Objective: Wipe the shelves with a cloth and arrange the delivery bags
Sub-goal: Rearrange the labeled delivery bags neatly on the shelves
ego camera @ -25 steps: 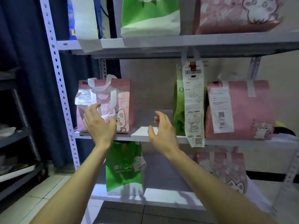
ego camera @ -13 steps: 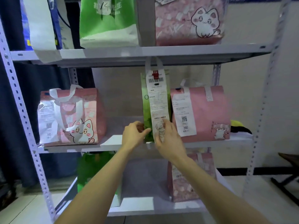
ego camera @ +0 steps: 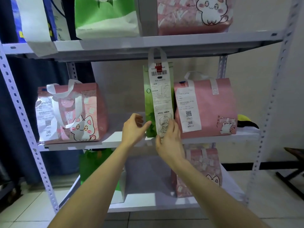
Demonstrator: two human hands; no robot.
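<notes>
Both hands have left the pink cat bag (ego camera: 79,112) at the left end of the middle shelf (ego camera: 113,140), where they were a second ago, and now meet at the tall green bag (ego camera: 148,102). This bag stands upright at the shelf's front edge, about midway along it and hard against the plain pink bag (ego camera: 212,104) on its right. As half a second ago, the left hand (ego camera: 134,127) has its fingers loosely curled around nothing, its thumb tip touching the green bag's lower left edge. The right hand (ego camera: 169,142) lies with nearly straight fingers flat on the lower end of the long receipt (ego camera: 162,99) hanging down the bag's front, thumb spread beneath. A yellow-and-black thing (ego camera: 245,120) lies at the shelf's right end.
</notes>
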